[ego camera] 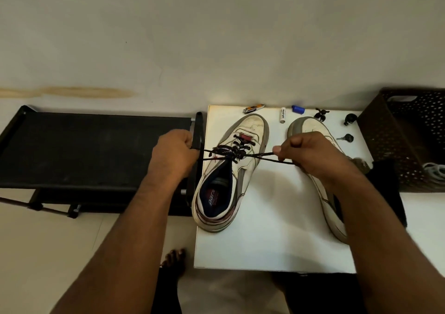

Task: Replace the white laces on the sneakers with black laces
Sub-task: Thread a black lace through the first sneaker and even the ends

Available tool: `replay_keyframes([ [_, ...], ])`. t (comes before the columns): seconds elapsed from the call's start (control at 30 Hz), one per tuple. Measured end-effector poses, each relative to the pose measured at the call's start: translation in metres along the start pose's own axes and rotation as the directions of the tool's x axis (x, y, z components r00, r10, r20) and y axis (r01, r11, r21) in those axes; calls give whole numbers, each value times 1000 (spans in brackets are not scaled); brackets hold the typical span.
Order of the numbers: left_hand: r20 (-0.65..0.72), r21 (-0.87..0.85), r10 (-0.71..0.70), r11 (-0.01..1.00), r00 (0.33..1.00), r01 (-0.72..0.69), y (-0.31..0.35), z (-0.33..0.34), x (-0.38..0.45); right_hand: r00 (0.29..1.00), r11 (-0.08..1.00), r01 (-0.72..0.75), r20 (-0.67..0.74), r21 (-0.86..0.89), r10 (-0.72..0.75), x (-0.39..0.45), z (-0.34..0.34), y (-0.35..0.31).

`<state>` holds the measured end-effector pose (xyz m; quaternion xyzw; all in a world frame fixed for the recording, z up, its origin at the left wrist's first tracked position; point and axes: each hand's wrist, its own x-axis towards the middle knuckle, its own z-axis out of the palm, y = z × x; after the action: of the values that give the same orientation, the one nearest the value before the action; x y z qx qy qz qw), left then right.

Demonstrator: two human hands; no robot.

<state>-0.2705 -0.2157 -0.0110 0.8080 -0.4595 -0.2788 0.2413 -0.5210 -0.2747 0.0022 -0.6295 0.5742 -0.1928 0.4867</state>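
Black lace [228,153] is threaded through the left sneaker [228,169] on the white board [277,229], crossed at the upper eyelets, both ends drawn taut sideways. Judged soft, light and limp; best taken near the tips. Left hand [172,155] is curled round one end; right hand [310,156] pinches the other between thumb and fingers. The second sneaker [320,169] lies beneath the right forearm; its lacing cannot be seen.

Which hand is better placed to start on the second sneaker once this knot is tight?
Probably the right hand: it pinches the black lace directly over the unlaced white sneaker. The left hand grips beyond the laced white sneaker.
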Motion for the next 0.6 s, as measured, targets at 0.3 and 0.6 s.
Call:
replay_keyframes([
  [0.3, 123, -69, -217, 972, 968, 227, -16, -3, -1, 994, 988, -110, 14, 109, 109, 2, -1, 19],
  [0.6, 189, -249, -189, 940, 964, 234, -9, 0, -26, 992, 926, -39, -97, 375, 81, -11, 36, 18],
])
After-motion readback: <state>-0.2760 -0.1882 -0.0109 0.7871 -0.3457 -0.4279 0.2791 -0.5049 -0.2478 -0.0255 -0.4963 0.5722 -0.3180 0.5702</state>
